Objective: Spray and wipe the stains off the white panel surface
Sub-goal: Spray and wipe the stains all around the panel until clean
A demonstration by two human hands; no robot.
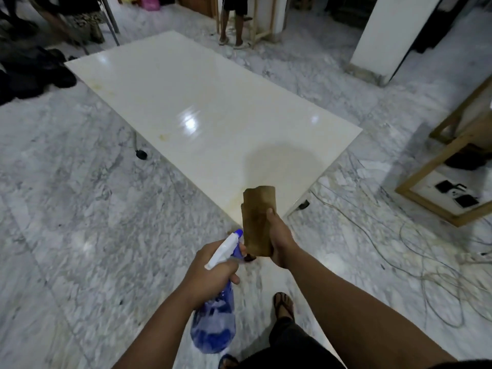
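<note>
A long glossy white panel lies ahead on low legs, its near corner just beyond my hands. Faint yellowish stains show along its left edge and near the front corner. My left hand grips a blue spray bottle by its neck, the white and blue nozzle pointing toward the panel. My right hand holds a folded brown cloth upright above the panel's near corner.
Marble floor all around. Loose cables trail on the floor at the right near a wooden frame. A person's legs stand beyond the panel's far end. Dark bags lie at the left. A white pillar stands at the back right.
</note>
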